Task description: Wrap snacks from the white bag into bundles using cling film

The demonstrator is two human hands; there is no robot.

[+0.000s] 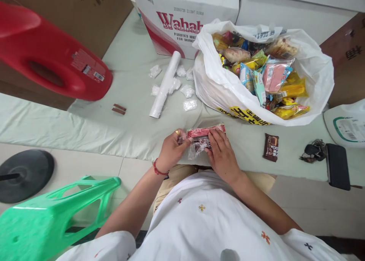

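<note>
At the table's near edge, my left hand [172, 145] pinches the clear plastic film [192, 152] at the left end of a small bundle. The bundle has a long red snack packet [202, 132] on its far side and a dark brown snack packet [203, 143] under the film on its near side. My right hand [224, 154] is closed over the bundle's right end, fingers across the red packet and thumb by the brown one. To the right lies a single brown cocoa snack packet [270, 147].
Behind stand a white plastic bag [216, 90] full of snacks, a white plastic roll [165, 86] among several crumpled film pieces [189, 105], and a Wahaha carton [185, 25]. Left are a red jug [57, 59] and green stool [37, 223]; right, keys [313, 151] and a phone [338, 166].
</note>
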